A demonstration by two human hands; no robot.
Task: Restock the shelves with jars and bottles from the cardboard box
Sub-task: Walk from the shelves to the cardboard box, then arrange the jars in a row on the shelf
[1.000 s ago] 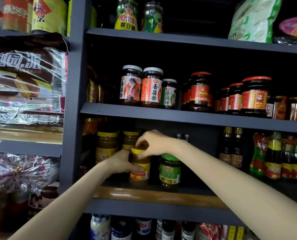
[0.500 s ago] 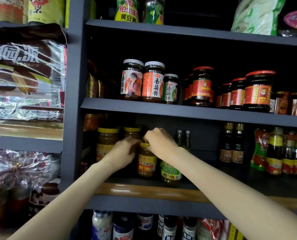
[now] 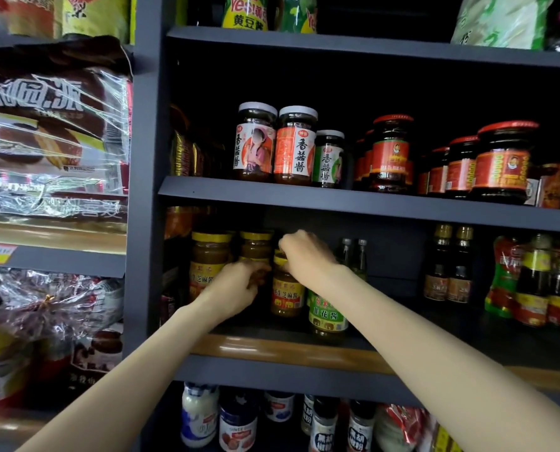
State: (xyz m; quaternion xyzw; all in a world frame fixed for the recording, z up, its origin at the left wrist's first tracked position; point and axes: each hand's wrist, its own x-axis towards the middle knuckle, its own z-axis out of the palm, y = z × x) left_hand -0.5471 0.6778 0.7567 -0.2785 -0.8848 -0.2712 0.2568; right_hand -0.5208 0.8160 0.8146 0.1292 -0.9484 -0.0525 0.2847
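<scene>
Dim and uneven overall — deep black shadow at the back of the dark shelving unit [image 3: 370,203]. Bright frontal light on both forearms and the jar labels. White glare streaks across the plastic-wrapped packages [image 3: 50,132] at left. Wide-angle bending of shelf edges toward the corners — soft blur on the bottom-row bottles [image 3: 239,422] and frame edges.

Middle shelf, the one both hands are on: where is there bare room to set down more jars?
Bare board lies between the green-label jar and the dark bottles, in front of the two clear bottles. Left of that is crowded: yellow-lidded jars stand packed around the sesame jar that both hands hold. The far right is full.
</scene>
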